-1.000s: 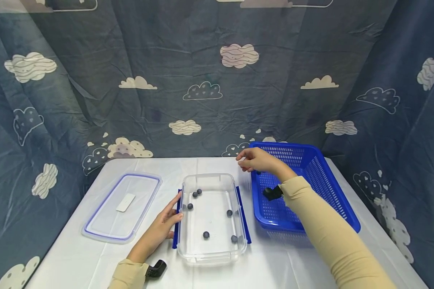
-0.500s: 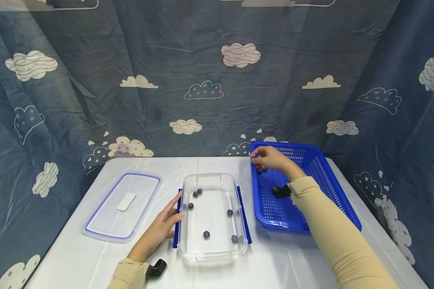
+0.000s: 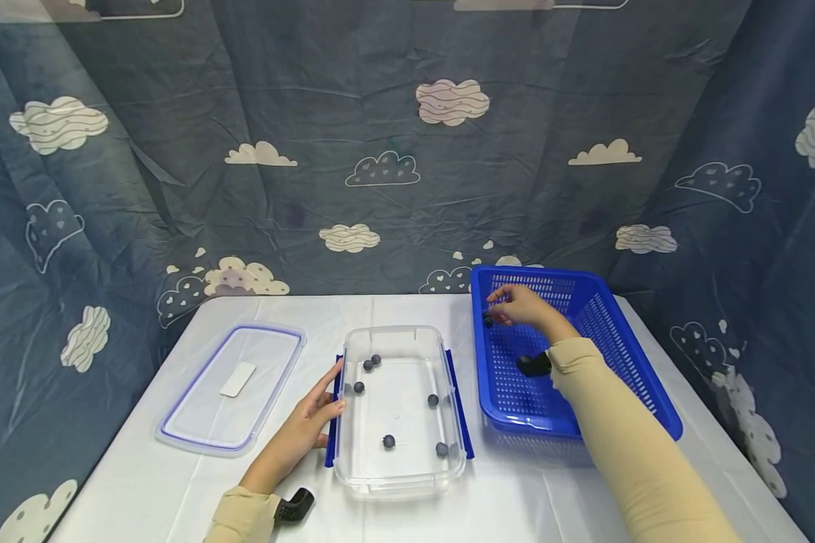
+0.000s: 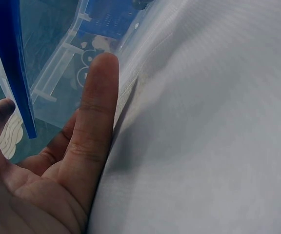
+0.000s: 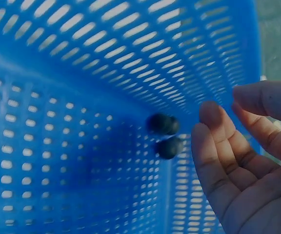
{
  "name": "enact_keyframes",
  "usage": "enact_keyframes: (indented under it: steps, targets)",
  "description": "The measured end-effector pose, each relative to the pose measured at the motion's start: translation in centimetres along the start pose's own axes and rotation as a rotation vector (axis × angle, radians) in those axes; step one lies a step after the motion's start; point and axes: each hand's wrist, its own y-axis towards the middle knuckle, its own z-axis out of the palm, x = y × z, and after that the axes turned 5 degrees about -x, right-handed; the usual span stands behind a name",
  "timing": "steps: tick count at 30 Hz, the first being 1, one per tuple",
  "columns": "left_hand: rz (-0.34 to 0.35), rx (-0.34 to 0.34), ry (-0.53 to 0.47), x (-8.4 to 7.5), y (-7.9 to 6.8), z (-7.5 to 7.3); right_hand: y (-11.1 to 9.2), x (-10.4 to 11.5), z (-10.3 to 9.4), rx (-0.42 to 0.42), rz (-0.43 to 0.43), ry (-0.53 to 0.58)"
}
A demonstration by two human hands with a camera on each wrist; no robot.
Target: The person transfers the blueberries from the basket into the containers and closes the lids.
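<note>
My left hand [image 3: 299, 426] rests against the left side of a clear plastic container [image 3: 397, 400], its fingers extended along the lowered blue side latch [image 3: 333, 411]. Several blueberries [image 3: 389, 441] lie spread over the container's floor. In the left wrist view the left hand's straight finger [image 4: 99, 97] lies right by the white tablecloth. My right hand [image 3: 521, 309] reaches inside the blue basket [image 3: 530, 422], fingers loosely bent and holding nothing. In the right wrist view a few dark blueberries [image 5: 167, 146] sit in the basket's corner, just off the fingertips [image 5: 202, 134].
The container's lid [image 3: 197, 392], clear with a blue seal and a white label [image 3: 238, 379], lies flat at the left of the white table. A dark cloud-patterned curtain [image 3: 380, 264] hangs behind. The basket has raised, slotted walls.
My right hand has moved rightward from beyond the basket's left rim and down into it, toward the berries. The left hand and the container have stayed in place.
</note>
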Motion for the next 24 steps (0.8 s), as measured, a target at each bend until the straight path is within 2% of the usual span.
enact_keyframes:
  steps: [8,14,17,24]
  targets:
    - [-0.003,-0.004,0.004,-0.1,0.0,0.0,0.1,-1.5,0.6,0.026,0.054,-0.031]
    - [-0.006,-0.007,-0.008,-0.1,0.0,0.1,0.2,-2.2,1.4,0.103,0.104,-0.024]
    - [-0.005,-0.006,-0.008,-0.1,0.0,0.1,0.2,-2.4,1.6,0.124,0.109,-0.026]
    - [-0.010,-0.009,-0.006,-0.1,0.1,0.0,0.3,-2.4,1.9,0.105,0.083,-0.039]
